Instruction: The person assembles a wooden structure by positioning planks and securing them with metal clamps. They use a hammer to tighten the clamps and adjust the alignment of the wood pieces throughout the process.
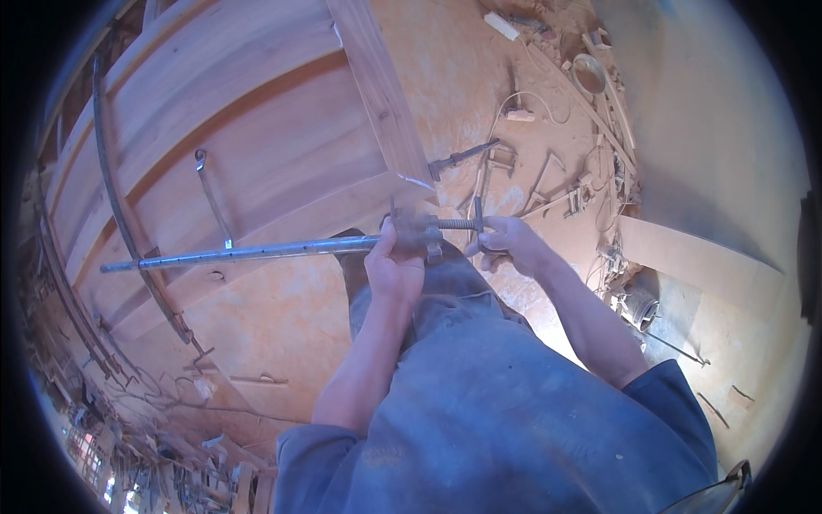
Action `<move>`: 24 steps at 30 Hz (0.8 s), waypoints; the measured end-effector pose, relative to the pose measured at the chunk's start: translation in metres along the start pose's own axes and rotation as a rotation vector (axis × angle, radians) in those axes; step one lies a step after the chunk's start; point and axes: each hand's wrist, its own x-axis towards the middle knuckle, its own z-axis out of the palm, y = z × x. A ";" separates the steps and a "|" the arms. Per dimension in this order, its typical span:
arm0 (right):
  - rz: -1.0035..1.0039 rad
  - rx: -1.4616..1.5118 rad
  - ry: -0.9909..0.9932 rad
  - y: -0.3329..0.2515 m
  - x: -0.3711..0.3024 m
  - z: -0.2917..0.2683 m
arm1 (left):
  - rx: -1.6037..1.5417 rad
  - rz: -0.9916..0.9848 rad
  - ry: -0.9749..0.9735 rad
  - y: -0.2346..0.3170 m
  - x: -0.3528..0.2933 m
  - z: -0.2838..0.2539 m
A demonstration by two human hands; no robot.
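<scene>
A long pipe clamp (240,254) with holes along its grey metal bar lies level across my front, its bar reaching left over a wooden frame. My left hand (397,267) is closed round the bar close to the clamp's head, which is blurred. From the head a threaded screw (456,224) runs right to a T-shaped handle (478,212). My right hand (509,242) has its fingers curled at the lower end of that handle. The slatted wooden frame (383,103) fills the left side, with a bent-ended metal wrench (214,199) resting on it.
Another long clamp (111,176) lies across the frame's left part. A further clamp bar (462,159) sticks out by its right corner. Loose clamps, a round container (588,74) and wood strips (591,120) litter the floor at right. Wood scraps (205,471) pile up at lower left.
</scene>
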 end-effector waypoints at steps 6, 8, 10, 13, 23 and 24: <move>-0.648 -0.755 0.144 0.036 0.050 -0.011 | 0.027 -0.014 0.015 -0.002 0.001 -0.006; -0.695 -1.173 0.170 0.003 0.061 -0.028 | 0.022 -0.014 0.058 -0.005 0.004 -0.003; -0.382 -1.035 0.119 -0.023 0.069 -0.034 | 0.024 -0.018 0.089 -0.008 0.008 -0.007; -0.293 -1.081 0.139 -0.072 0.058 -0.031 | 0.045 0.004 0.069 -0.005 0.019 -0.007; 0.095 -0.818 0.326 -0.143 0.079 -0.037 | 0.096 0.030 -0.163 -0.006 0.074 0.036; 0.192 -0.573 0.307 -0.135 0.092 -0.048 | 0.077 0.027 -0.142 -0.007 0.077 0.038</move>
